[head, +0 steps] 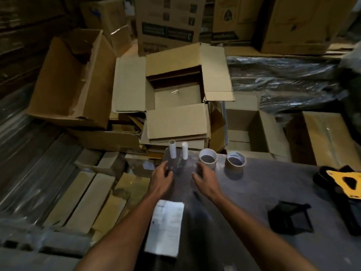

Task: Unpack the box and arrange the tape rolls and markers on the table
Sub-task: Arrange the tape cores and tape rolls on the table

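Observation:
Two white marker tubes stand upright at the far left corner of the dark table (263,184): one (172,148) on the left, the other (184,150) just right of it. Two tape rolls stand in line to their right, the nearer-left roll (208,159) and the right roll (235,161). The open cardboard box (176,98) sits beyond the table edge, its flaps spread and its inside bare. My left hand (162,178) and my right hand (204,179) hover just short of the markers and the first roll, fingers apart, holding nothing.
A white printed paper (166,227) lies on the table between my forearms. A black frame-like object (291,218) and a yellow and black tool (343,182) lie at the right. Piles of cardboard boxes and flat cartons surround the table on the left and behind.

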### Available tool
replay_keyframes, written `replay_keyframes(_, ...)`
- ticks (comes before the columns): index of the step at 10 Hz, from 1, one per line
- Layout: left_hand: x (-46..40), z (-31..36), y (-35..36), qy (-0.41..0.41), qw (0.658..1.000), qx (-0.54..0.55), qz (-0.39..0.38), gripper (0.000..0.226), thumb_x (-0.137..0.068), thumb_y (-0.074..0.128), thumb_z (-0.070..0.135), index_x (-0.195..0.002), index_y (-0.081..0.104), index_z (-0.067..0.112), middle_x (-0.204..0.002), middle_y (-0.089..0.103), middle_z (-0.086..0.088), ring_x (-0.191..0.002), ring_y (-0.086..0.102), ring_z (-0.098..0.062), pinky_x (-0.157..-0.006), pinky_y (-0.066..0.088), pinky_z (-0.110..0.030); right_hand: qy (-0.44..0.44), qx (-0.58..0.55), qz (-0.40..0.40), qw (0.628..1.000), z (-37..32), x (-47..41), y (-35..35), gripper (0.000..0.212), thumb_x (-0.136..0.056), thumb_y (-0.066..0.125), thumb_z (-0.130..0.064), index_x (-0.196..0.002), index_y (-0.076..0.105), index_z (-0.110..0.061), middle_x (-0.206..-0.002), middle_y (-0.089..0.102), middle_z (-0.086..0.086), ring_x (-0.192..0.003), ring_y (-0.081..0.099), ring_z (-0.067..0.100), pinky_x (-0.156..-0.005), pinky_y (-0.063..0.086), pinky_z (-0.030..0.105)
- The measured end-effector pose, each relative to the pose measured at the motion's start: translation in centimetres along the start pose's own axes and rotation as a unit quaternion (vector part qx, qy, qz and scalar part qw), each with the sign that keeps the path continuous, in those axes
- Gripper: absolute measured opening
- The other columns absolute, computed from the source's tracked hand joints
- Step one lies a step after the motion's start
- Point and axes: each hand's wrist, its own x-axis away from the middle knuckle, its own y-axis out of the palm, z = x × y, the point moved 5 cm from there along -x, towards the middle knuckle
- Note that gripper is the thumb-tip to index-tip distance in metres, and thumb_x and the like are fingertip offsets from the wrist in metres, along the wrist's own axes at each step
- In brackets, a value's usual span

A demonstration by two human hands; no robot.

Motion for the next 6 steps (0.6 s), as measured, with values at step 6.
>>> replay_keyframes(6, -15.5, -1.7, 2.6, 0.032, 0.997, -0.018, -0.062, 0.049, -0.08, 0.062, 0.044, -0.127, 0.052, 0.032, -0.136, 0.054, -0.002, -0.117, 0.057, -0.02, -0.099, 0.051, -0.044, 0.117, -0.059, 0.142, 0.981, 3.5, -12.5, 8.6, 0.012, -0.096, 0.053, -0.032, -0.102, 0.056, -0.022, -0.099, 0.067, 0.001, -0.099, 0.065, 0.025, -0.08, 0.054, 0.034)
